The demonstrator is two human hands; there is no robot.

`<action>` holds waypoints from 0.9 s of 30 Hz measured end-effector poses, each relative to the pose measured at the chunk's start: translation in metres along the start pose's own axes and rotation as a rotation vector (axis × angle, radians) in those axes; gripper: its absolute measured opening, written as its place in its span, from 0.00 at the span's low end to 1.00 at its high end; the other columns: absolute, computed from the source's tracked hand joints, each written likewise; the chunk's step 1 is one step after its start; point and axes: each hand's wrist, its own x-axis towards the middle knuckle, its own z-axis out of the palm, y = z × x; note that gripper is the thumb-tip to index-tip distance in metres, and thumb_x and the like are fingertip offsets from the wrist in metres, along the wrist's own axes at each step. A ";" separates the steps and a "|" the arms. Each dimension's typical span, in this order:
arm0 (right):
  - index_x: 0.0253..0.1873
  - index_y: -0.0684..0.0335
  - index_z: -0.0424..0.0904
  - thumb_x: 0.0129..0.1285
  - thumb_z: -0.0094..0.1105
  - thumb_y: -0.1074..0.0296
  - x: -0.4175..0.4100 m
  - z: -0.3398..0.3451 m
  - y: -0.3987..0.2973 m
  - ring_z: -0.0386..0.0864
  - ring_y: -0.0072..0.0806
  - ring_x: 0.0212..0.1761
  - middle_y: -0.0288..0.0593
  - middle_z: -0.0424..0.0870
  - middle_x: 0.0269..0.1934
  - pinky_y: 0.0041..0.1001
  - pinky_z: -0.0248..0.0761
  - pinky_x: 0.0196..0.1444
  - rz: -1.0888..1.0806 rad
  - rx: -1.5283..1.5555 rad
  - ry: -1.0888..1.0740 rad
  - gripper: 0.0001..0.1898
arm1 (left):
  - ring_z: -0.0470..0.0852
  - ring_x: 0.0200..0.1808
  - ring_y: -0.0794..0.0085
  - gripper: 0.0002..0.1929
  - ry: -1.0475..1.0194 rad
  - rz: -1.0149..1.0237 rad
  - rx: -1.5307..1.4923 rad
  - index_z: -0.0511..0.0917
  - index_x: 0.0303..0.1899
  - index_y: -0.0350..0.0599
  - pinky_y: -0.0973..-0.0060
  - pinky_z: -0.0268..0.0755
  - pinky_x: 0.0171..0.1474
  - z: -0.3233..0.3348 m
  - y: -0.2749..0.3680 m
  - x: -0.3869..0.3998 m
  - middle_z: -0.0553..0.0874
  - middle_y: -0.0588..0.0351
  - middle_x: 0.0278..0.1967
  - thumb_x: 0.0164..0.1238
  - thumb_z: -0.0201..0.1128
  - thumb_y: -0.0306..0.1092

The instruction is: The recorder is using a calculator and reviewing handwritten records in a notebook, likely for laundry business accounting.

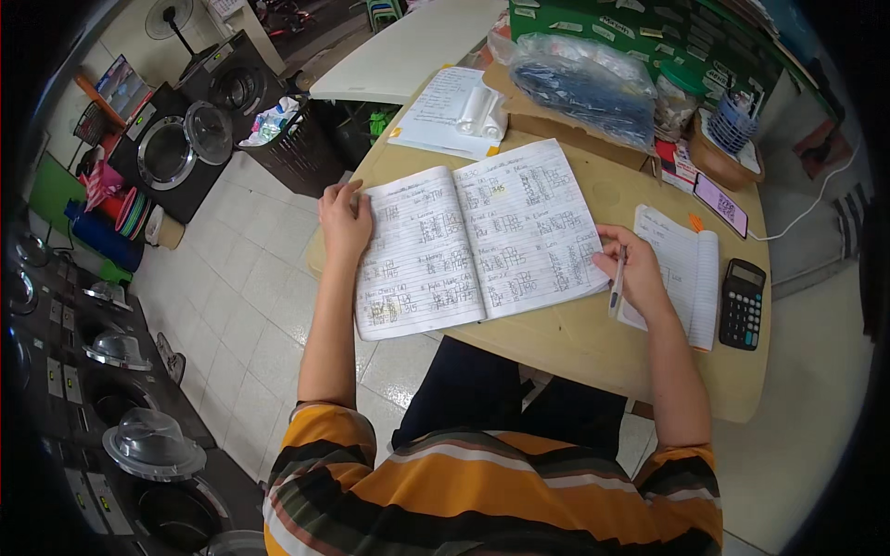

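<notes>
A ruled notebook [514,236] lies spread on the yellow table [605,361], both pages covered in handwriting. My left hand [345,217] rests at the outer edge of the left page, fingers bent. At the right page's edge, my right hand [629,267] holds a pen [617,286] that points down, with thumb and fingers near the paper. Partly under that hand lies a second notebook [704,292] with writing on it. Beside it, to the right, is a black calculator [742,306]. A phone [721,206] with a lit screen and a white cable lies above the calculator.
Behind the notebook are a written sheet [434,115], rolled clear plastic [481,115] and a cardboard box [556,128] bearing plastic bags [584,87]. A lidded jar [674,101] and a blue pen basket [731,124] stand at the back right. A laundry basket [299,153] and washing machines [170,149] are to the left.
</notes>
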 end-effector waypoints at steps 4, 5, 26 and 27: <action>0.62 0.68 0.78 0.65 0.64 0.81 -0.003 -0.001 -0.006 0.77 0.17 0.33 0.36 0.83 0.32 0.20 0.71 0.36 0.000 -0.007 0.039 0.21 | 0.80 0.50 0.51 0.10 0.066 -0.045 -0.154 0.86 0.44 0.39 0.61 0.72 0.56 0.002 -0.002 0.000 0.83 0.44 0.45 0.65 0.60 0.22; 0.62 0.68 0.78 0.65 0.64 0.81 -0.004 -0.002 -0.004 0.77 0.17 0.33 0.36 0.83 0.32 0.20 0.71 0.36 0.000 -0.012 0.031 0.21 | 0.80 0.50 0.51 0.10 0.068 -0.053 -0.153 0.86 0.44 0.39 0.61 0.72 0.56 0.001 0.000 -0.001 0.83 0.44 0.45 0.65 0.60 0.22; 0.63 0.67 0.77 0.66 0.62 0.80 -0.006 -0.002 -0.010 0.75 0.16 0.32 0.34 0.81 0.32 0.19 0.70 0.37 0.045 -0.073 0.020 0.21 | 0.85 0.45 0.52 0.14 0.029 -0.247 -0.224 0.86 0.39 0.34 0.66 0.75 0.54 -0.004 -0.012 -0.001 0.85 0.43 0.42 0.61 0.51 0.22; 0.63 0.67 0.77 0.66 0.62 0.80 -0.006 -0.003 -0.009 0.75 0.16 0.32 0.34 0.80 0.32 0.19 0.69 0.36 0.040 -0.079 0.014 0.21 | 0.85 0.45 0.52 0.13 0.035 -0.241 -0.245 0.86 0.39 0.34 0.65 0.75 0.54 -0.004 -0.012 -0.001 0.86 0.43 0.42 0.62 0.52 0.24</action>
